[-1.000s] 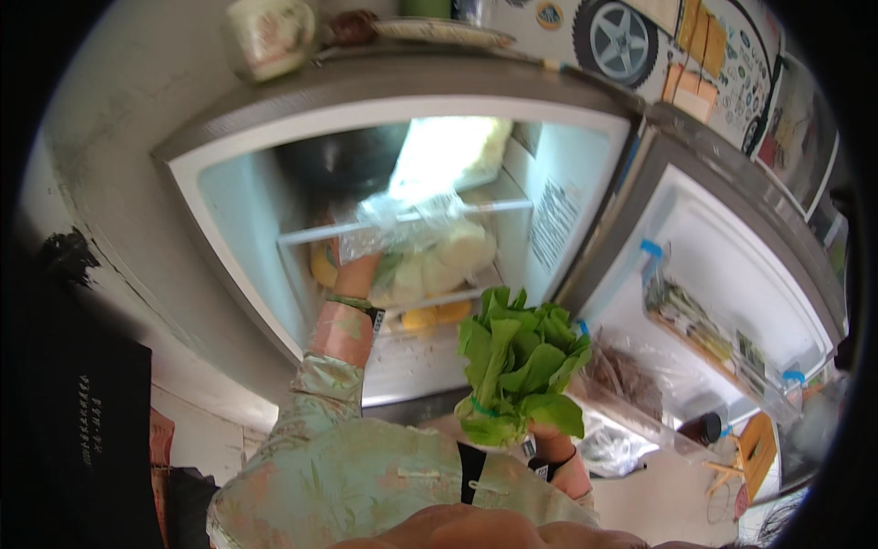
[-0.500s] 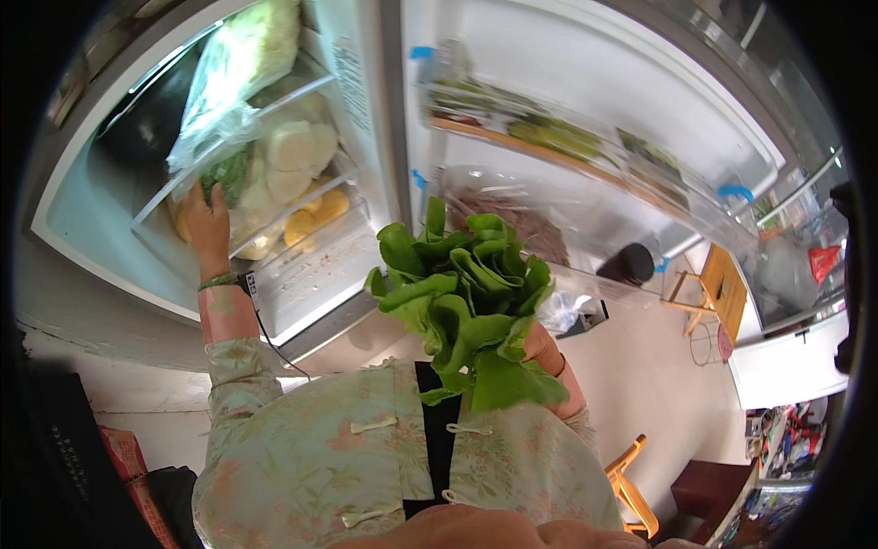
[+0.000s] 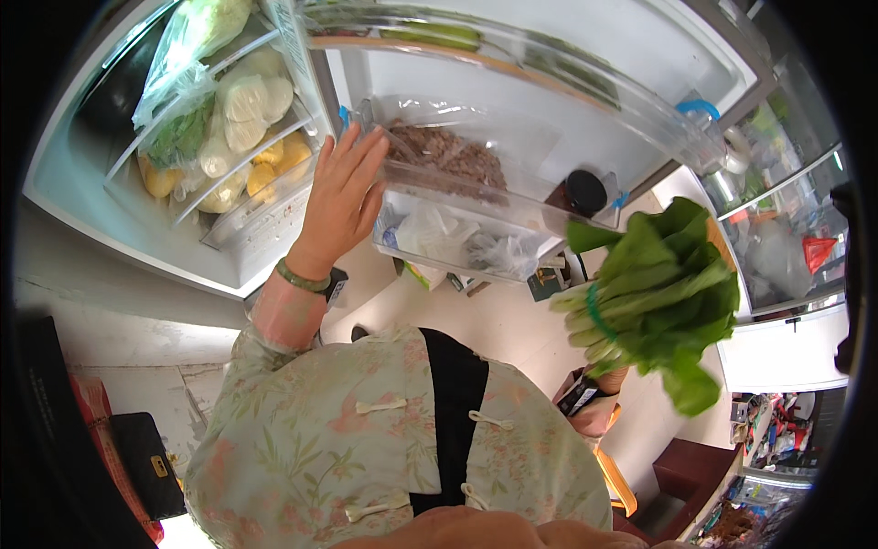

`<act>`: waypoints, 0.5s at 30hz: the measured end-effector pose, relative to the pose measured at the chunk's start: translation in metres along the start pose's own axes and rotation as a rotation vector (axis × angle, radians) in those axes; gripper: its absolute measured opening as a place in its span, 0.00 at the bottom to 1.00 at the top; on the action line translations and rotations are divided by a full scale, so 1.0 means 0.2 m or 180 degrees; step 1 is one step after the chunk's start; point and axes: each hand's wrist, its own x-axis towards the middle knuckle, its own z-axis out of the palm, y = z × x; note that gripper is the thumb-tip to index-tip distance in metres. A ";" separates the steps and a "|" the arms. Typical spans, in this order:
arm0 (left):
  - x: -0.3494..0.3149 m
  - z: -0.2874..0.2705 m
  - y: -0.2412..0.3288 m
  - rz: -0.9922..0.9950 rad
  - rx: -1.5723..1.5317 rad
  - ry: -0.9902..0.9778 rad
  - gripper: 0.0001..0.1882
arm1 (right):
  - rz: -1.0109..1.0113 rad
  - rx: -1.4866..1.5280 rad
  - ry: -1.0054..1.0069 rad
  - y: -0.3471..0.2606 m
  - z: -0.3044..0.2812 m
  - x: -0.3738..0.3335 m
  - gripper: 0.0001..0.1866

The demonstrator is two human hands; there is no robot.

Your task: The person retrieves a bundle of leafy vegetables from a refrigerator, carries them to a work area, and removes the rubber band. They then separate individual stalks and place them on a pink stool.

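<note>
My left hand [image 3: 340, 201] is open, palm toward the fridge door [image 3: 604, 128], fingers outstretched. Its fingertips are by the left end of the clear door bin [image 3: 457, 183]; whether they touch it I cannot tell. Out to the right, my right hand [image 3: 611, 380] grips a bunch of leafy greens [image 3: 668, 293] from below, its fingers mostly hidden. A green band [image 3: 596, 311] ties the pale stems, which point left. Inside the fridge, clear shelves hold bagged greens [image 3: 183, 137], white round vegetables [image 3: 245, 110] and yellow ones [image 3: 279, 160].
The door bin carries a bag of brownish food [image 3: 448, 156] and a dark-lidded jar [image 3: 585, 192]. Lower down, another bin [image 3: 466, 242] holds plastic bags. At the right stands a glass-fronted cabinet [image 3: 786, 238]. Yellow wooden furniture [image 3: 617, 480] is at lower right.
My left hand has come out of the fridge shelves, over to the door bin's end. My right hand has carried the greens from before my chest to the right. The view has shifted.
</note>
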 end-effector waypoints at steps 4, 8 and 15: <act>0.05 0.04 0.06 -0.0149 0.0130 0.0006 0.16 | -0.0266 0.0019 0.0341 -0.07 -0.17 -0.02 0.41; 0.04 0.06 0.05 -0.0200 0.0056 0.0214 0.12 | -0.0335 0.0057 0.0537 -0.09 -0.29 -0.04 0.40; -0.02 0.04 0.02 -0.0419 -0.0156 0.0476 0.16 | -0.0071 -0.0083 0.0623 -0.07 -0.47 0.00 0.34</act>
